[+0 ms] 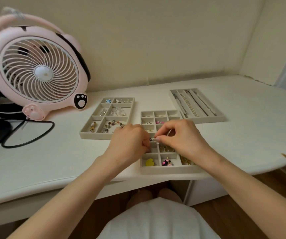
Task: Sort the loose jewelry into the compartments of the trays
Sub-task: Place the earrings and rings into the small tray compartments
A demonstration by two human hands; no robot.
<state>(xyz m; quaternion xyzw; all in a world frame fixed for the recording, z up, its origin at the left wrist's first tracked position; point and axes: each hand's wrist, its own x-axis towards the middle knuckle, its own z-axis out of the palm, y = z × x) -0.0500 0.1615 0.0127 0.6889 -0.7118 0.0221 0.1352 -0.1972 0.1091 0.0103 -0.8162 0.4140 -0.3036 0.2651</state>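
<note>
Three grey trays noted on white surface [52, 161]: left tray [87, 135], middle tray [166, 169], right tray [204, 119] with necklaces laid in long slots. Small dark piece [151, 139] is held just above the middle tray's central compartments, between both hands. It is pinched by thumb and forefinger of right grip [178, 137]. Left grip [130, 140] is curled close at its other end; whether it grasps cannot be told. Pink fan [38, 69] is seen at far left.
</note>
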